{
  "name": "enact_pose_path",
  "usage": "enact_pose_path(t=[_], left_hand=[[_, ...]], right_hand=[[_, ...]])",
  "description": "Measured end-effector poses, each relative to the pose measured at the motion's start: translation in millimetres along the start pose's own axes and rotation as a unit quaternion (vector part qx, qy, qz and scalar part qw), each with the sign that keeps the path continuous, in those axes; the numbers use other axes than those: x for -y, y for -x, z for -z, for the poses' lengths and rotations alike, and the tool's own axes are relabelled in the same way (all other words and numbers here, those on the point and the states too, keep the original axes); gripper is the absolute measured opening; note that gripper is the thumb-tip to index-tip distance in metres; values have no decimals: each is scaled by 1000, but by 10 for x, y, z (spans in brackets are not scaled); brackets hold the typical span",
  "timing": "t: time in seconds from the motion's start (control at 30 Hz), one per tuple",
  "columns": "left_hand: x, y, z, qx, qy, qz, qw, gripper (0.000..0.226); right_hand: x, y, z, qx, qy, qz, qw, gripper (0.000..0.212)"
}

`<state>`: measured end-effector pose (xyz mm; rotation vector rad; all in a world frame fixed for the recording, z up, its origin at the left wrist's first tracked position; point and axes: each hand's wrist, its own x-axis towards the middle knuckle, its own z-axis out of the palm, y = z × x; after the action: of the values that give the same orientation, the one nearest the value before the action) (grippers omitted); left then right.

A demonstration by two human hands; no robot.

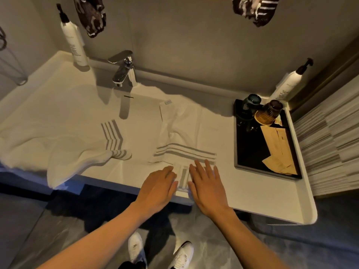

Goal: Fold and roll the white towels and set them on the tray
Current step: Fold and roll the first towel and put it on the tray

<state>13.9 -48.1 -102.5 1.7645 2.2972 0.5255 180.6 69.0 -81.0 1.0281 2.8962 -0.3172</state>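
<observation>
The white towel with grey stripes lies flat on the white counter just in front of me, its far end with the small label reaching toward the basin side, its near end folded up at the counter's front edge; my left hand rests palm down on that near fold, fingers loosely bent over the cloth, and I cannot tell whether they grip it or only press; my right hand lies just beside it, flat, fingers straight and a little spread, pressing the same folded end; a strip of striped towel shows between the two hands. A second towel, also white with grey stripes, lies crumpled to the left, one part hanging over the counter's front edge. The black tray stands to the right of the towel, near but apart from it; on it are two dark cups tipped together at the far end and some tan paper packets. A chrome tap stands at the back of the counter; a white pump bottle stands left of it, and another pump bottle leans behind the tray. My white shoes show on the dark floor below.
</observation>
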Motion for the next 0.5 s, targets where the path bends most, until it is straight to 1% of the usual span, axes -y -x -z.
enact_pose_path(t=[0.07, 0.13, 0.2, 0.27, 0.33, 0.37, 0.4, 0.43, 0.47, 0.5], left_hand=[[-62, -80, 57, 13, 29, 60, 998, 31], [-84, -132, 30, 27, 79, 115, 990, 26], [-137, -141, -23, 21, 139, 176, 974, 22], [-212, -165, -66, 9, 201, 247, 948, 25], [-258, -212, -42, 15, 243, 313, 918, 38], [-270, -248, -12, 27, 249, 329, 910, 43], [-274, -290, 12, 43, 246, 338, 908, 46], [-278, -324, 35, 58, 239, 343, 907, 48], [-272, -357, 42, 71, 234, 349, 905, 49], [-269, -388, 49, 83, 235, 356, 901, 50]], right_hand=[[-83, 113, -185, 59, 10, -9, 998, 62], [-187, 169, -330, 70, 15, -11, 997, 66], [-204, 153, -355, 75, 15, -10, 997, 67], [-202, 125, -353, 70, -14, -9, 997, 64], [-217, 122, -335, 54, -87, -15, 995, 60], [-234, 130, -309, 26, -128, -37, 991, 60], [-251, 134, -283, -16, -161, -85, 983, 64], [-257, 137, -246, -60, -182, -155, 969, 72], [-250, 137, -209, -86, -203, -231, 948, 79], [-238, 125, -162, -81, -230, -293, 925, 84]])
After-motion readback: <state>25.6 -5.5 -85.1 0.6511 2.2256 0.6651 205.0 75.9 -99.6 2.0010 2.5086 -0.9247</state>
